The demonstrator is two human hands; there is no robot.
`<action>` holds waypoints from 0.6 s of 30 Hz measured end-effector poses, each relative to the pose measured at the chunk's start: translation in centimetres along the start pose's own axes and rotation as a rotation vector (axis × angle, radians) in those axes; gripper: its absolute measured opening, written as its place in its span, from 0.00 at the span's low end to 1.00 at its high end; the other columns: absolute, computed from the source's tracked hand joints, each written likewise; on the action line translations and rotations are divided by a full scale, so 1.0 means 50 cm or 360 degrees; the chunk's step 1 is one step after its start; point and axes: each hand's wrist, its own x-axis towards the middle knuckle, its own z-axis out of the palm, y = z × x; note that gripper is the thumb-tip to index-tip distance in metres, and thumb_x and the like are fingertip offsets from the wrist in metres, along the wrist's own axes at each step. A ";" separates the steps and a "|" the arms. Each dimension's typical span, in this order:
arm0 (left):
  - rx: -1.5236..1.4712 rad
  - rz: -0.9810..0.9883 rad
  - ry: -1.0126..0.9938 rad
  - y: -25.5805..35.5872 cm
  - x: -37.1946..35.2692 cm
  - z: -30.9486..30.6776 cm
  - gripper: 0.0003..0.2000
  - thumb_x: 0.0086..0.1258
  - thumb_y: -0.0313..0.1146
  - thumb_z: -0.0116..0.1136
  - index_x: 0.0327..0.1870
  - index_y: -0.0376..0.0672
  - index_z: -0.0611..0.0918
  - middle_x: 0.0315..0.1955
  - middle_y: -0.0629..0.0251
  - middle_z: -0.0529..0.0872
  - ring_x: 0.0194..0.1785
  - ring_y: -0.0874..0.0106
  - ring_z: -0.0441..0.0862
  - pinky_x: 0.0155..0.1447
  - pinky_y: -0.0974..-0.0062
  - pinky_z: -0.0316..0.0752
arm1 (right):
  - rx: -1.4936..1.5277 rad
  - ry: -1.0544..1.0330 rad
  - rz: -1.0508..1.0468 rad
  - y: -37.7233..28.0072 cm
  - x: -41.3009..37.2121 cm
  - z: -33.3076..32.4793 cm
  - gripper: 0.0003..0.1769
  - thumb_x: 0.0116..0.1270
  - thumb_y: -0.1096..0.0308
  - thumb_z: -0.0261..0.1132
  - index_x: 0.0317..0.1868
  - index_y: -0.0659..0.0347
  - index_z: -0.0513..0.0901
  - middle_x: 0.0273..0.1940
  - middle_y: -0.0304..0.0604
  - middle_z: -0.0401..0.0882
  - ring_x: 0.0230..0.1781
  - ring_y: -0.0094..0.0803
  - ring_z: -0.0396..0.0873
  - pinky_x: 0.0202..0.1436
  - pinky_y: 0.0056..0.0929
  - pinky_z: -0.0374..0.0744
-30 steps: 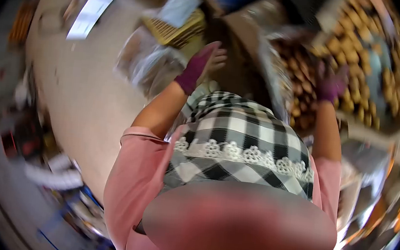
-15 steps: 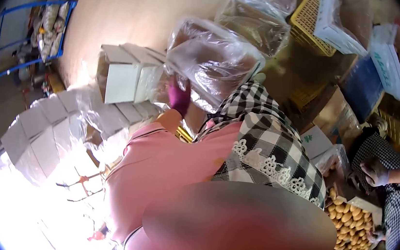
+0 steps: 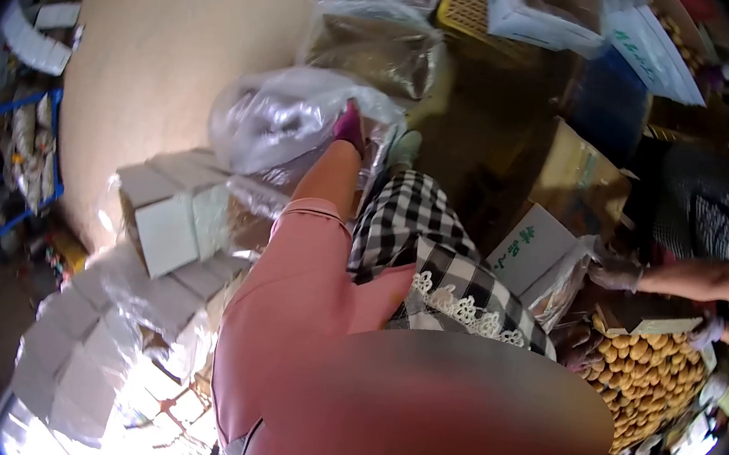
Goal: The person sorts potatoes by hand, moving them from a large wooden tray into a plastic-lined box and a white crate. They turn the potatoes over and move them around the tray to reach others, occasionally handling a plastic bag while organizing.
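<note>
My left hand [image 3: 350,128], in a purple glove, reaches forward over a box lined with clear plastic. Its fingers appear closed on the edge of the plastic liner [image 3: 273,120], which billows up to the left of the hand. At my right side, a dark-gloved hand [image 3: 581,348], seemingly my right hand, shows beside a pile of yellow-brown oval produce [image 3: 647,373]. Its fingers are too shadowed to read. A white box with green print [image 3: 527,249] and a plastic lining lies close to it. The black-and-white checked apron [image 3: 418,224] hangs in front of me.
Grey-white cartons [image 3: 173,234] stand at the left. Another plastic-lined box [image 3: 374,55] and a yellow crate [image 3: 472,8] lie ahead. On the right, a co-worker's gloved hand [image 3: 617,274] is near an open cardboard box [image 3: 578,179]. A blue-framed cart [image 3: 58,142] stands far left.
My left hand has moved up and right across the lined box; the liner has puffed up. The view has shifted right. A dark-gloved hand has appeared beside the produce.
</note>
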 end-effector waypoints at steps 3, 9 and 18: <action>0.1477 0.0913 -0.0400 0.000 0.091 -0.050 0.26 0.59 0.55 0.55 0.47 0.41 0.78 0.41 0.49 0.82 0.46 0.51 0.80 0.47 0.59 0.74 | -0.0007 -0.0030 -0.0005 0.013 -0.013 -0.005 0.31 0.71 0.45 0.43 0.72 0.42 0.57 0.73 0.57 0.44 0.73 0.51 0.46 0.72 0.46 0.52; 0.2772 0.1748 -0.0329 0.092 0.147 -0.158 0.20 0.57 0.40 0.60 0.47 0.37 0.79 0.49 0.46 0.80 0.55 0.54 0.77 0.56 0.63 0.74 | -0.0113 0.0165 -0.0133 0.023 -0.042 0.036 0.29 0.70 0.44 0.47 0.70 0.39 0.62 0.72 0.58 0.47 0.71 0.55 0.50 0.69 0.49 0.57; 0.1925 0.1264 -0.1473 0.188 0.222 -0.243 0.17 0.71 0.37 0.41 0.56 0.40 0.74 0.51 0.56 0.79 0.52 0.59 0.77 0.57 0.65 0.73 | -0.0062 0.0120 0.0055 -0.069 -0.098 0.069 0.29 0.64 0.41 0.50 0.66 0.31 0.68 0.71 0.55 0.51 0.70 0.52 0.54 0.67 0.51 0.58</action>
